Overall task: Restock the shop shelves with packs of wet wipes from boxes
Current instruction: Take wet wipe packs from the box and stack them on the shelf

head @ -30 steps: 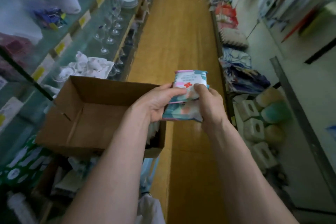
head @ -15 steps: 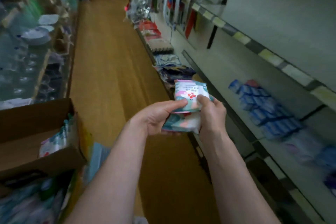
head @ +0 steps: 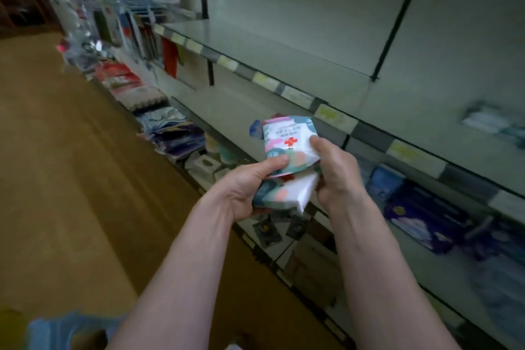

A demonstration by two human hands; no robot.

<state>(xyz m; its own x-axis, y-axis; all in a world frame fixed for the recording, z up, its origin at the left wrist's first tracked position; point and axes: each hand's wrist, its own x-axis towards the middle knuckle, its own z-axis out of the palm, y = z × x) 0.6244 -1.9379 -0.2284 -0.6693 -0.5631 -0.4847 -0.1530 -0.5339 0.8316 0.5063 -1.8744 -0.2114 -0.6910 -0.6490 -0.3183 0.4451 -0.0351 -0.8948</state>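
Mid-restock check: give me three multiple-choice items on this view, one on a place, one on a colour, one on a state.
1. Where are the blue packs? A on the floor; B on the shelf at the right; C in a box.
2. What colour is the cross on the top pack? A green; B red; C black.
3. What is the left hand doing? A hanging idle; B pointing; C gripping packs.
1 B: they lie under the label strip. 2 B: red shows on its white panel. 3 C: thumb on the top pack, palm round the lower pack.
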